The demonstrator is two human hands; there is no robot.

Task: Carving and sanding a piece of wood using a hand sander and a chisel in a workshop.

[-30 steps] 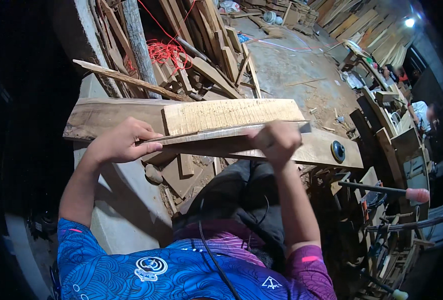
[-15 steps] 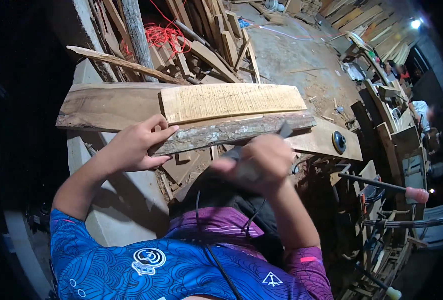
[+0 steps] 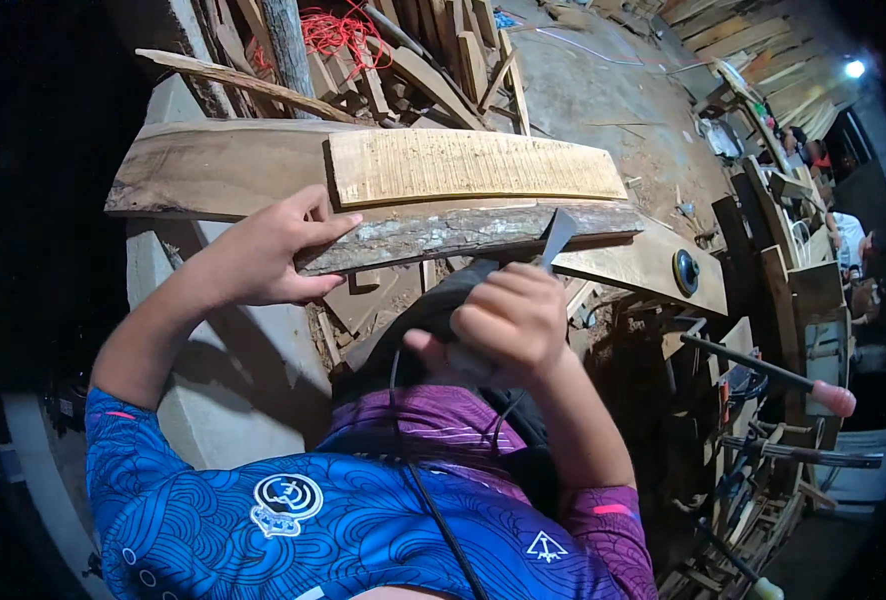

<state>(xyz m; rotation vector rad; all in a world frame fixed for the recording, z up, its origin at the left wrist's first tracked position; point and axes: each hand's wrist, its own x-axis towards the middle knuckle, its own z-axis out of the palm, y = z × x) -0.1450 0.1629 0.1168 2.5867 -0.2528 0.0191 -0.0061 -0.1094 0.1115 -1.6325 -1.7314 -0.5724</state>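
Observation:
A long strip of wood with rough, lichen-flecked bark (image 3: 443, 236) along its near side lies across the bench in front of me. My left hand (image 3: 288, 245) grips its left end, thumb below and index finger along the top. My right hand (image 3: 513, 325) is closed around a scraper whose flat grey metal blade (image 3: 558, 236) points up and away from me, over the right part of the bark. I cannot tell whether the blade touches it. The fist hides most of the handle. Just behind the strip lies a pale, rough-sawn board (image 3: 473, 167).
Beneath these is a wider brown plank (image 3: 218, 170). A round black knob-like disc (image 3: 685, 272) is on the plank at right. Offcuts and tangled red cord (image 3: 341, 38) are heaped behind. A bar clamp with a pink handle (image 3: 831, 397) juts out at right.
My right hand has drawn back toward me from the bark, bringing the scraper's blade into clear sight. My left hand keeps its hold. The whole scene sits a little higher in the view.

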